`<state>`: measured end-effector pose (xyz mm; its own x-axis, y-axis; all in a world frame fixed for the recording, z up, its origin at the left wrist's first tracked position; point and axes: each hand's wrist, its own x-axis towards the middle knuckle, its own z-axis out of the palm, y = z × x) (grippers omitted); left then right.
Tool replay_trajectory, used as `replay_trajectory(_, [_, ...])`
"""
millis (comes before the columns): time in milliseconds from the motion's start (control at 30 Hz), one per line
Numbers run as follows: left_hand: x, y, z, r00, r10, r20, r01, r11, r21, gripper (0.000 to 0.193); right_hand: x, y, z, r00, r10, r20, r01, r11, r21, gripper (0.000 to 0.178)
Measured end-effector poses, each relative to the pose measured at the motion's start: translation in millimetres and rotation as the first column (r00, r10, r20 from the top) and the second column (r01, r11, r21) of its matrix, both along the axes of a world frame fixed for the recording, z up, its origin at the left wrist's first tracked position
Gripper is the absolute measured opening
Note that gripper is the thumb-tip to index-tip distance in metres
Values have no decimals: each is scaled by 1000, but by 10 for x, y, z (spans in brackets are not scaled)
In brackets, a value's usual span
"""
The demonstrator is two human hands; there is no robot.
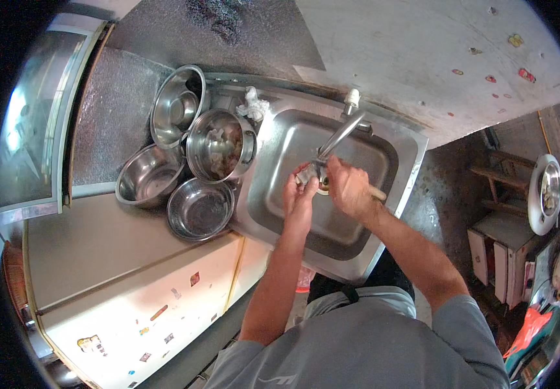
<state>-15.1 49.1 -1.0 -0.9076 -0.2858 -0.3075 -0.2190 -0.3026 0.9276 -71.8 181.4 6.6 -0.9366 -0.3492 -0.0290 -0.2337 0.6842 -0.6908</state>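
Over the steel sink (364, 139), just beneath the curved tap (341, 135), my two hands are close together. My left hand (299, 198) is closed on a pale grey, soft-looking piece (307, 174), held between thumb and fingers; its kind is unclear. My right hand (350, 187) is closed beside it, with its fingertips near the spout. A light wooden handle (377, 193) sticks out from under the right hand's outer side, as if gripped; the working end of this tool is hidden. Something small and yellowish shows between the hands.
Left of the sink stands a steel pot (218, 115) with pale and brownish pieces in it. Around it are a tilted steel basin (166, 123), another basin (143, 188) and a colander-like bowl (200, 211). A crumpled white bag (252, 104) lies at the sink's back left corner.
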Motion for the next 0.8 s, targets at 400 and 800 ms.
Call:
replay_trajectory(400, [-90, 49, 32, 1000, -18, 15, 19, 999, -44, 43, -33, 20, -54, 997, 73, 8, -73, 995, -61, 18])
replay_trajectory(800, [-93, 7, -26, 999, -31, 26, 33, 997, -69, 44, -112, 14, -70, 999, -18, 42, 17, 999, 27, 21])
